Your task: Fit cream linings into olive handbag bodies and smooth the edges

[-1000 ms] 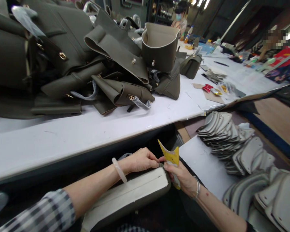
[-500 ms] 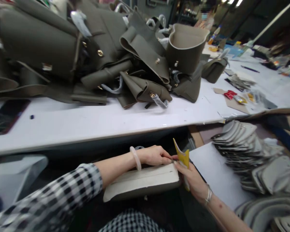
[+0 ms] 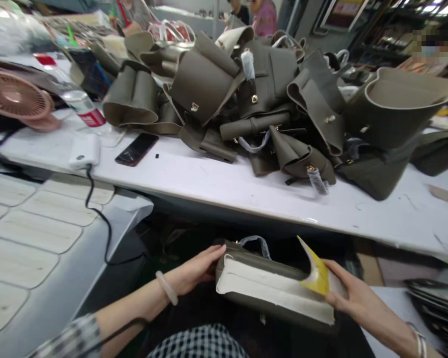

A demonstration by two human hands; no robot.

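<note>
Two bare hands were at work on one dark bag below the edge of a white table (image 3: pixel 186 171). At far left, pale panels (image 3: pixel 39 233) lay in rows on a grey surface, with a pink fan (image 3: pixel 13 97) standing behind them; next came a tilted bottle (image 3: pixel 82 105) and a dark phone (image 3: pixel 137 149) lying flat. Similar unfinished bags (image 3: pixel 205 79) were heaped along the table from there rightward. Beneath the heap, the left hand (image 3: pixel 197 268) touched the left end of the bag (image 3: pixel 263 262); its lower fingers were obscured, so whether it gripped that end or merely steadied it could not be told. The bag lay on its side near the lap, its off-white panel (image 3: pixel 265 284) facing up. Over the panel's right part stood a yellow piece (image 3: pixel 317 273) with a curved notch, pinched between thumb and fingers of the right hand (image 3: pixel 349 291). At far right, a blurred stack of thin pieces (image 3: pixel 438 303) was cut off by the frame. The step in hand appeared to be edge work on the panel; the next move seemed to call for a firm left-hand hold and careful placing of the yellow piece.
</note>
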